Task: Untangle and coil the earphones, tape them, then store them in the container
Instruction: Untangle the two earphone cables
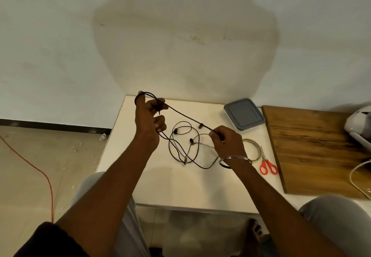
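Thin black wired earphones (189, 117): one strand taut between my hands, rest tangled on white tabletop (160, 186) | left hand (149, 120): fingers curled through cable loops | right hand (226, 142): fingers pinching cable | grey lidded square container (244, 114): just beyond right hand

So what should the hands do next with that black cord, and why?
Probably the right hand should bring the taut cord round the left hand for another loop: few turns are wound there, and much cord lies tangled on the table.
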